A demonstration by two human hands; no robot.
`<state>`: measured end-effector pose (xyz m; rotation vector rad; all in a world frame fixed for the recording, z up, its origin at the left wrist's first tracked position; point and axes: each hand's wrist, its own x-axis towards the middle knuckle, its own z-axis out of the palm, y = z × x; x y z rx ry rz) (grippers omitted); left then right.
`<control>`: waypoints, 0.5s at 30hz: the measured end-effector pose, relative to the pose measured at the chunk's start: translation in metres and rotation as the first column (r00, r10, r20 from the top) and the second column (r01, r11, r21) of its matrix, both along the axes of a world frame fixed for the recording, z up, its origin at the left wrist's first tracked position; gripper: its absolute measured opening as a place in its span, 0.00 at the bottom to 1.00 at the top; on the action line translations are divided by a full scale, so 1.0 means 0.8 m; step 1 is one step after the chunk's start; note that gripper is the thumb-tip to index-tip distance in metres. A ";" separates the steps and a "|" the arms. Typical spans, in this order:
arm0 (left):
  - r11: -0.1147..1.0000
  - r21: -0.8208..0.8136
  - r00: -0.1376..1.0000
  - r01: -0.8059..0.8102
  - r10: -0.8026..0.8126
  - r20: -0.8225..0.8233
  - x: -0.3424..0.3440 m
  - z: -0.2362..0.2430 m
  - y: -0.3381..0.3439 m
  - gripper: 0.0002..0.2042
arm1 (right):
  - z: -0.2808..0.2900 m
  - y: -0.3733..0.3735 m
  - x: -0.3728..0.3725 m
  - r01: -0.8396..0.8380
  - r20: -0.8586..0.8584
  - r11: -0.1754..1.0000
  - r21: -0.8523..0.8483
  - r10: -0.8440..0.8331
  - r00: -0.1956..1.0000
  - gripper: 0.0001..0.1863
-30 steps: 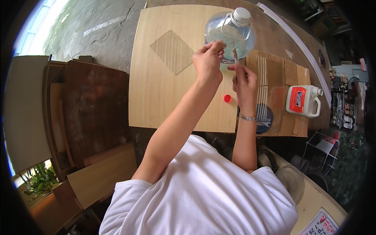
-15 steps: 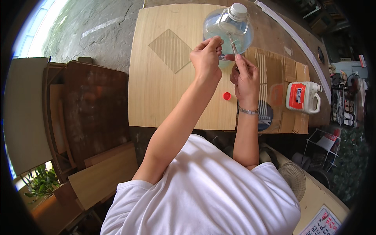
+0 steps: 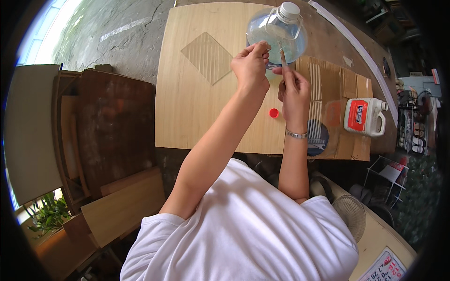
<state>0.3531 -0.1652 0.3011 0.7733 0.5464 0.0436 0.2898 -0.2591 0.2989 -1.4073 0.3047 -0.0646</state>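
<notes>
My left hand is raised over the board's far right part, thumb and fingertips pinched together. What lies in that pinch is too small to make out. Beside it, my right hand grips a slim, silvery, pointed tool, its tip directed away from me; its exact kind is unclear. Just beyond both hands is a large clear bluish bottle with a white cap and a carrying handle. A small red cap lies on the board nearer to me, left of my right wrist.
The pale wooden board bears a clear, striped square sheet. To the right, flattened cardboard holds a white jug with a red label. A dark blue round thing is partly behind my right forearm. Dark wooden panels stand left.
The view has shifted slightly. My left fingertips are still pinched, and the tool in my right hand now points more upright, its tip a little farther from my left fingers.
</notes>
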 end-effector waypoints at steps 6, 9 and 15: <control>0.999 -0.011 0.999 0.045 -0.046 -0.028 -0.002 -0.005 -0.006 0.07 | -0.002 -0.010 -0.001 0.086 0.041 0.984 -0.154 -0.080 0.996 0.16; 0.998 0.024 0.998 0.056 -0.056 -0.028 0.000 -0.006 -0.009 0.09 | -0.008 -0.016 -0.009 0.089 0.045 0.981 -0.170 -0.082 0.996 0.16; 0.984 0.106 0.987 0.146 -0.153 0.057 -0.003 -0.004 -0.007 0.13 | -0.012 -0.023 -0.021 0.091 0.047 0.976 -0.200 -0.083 0.995 0.16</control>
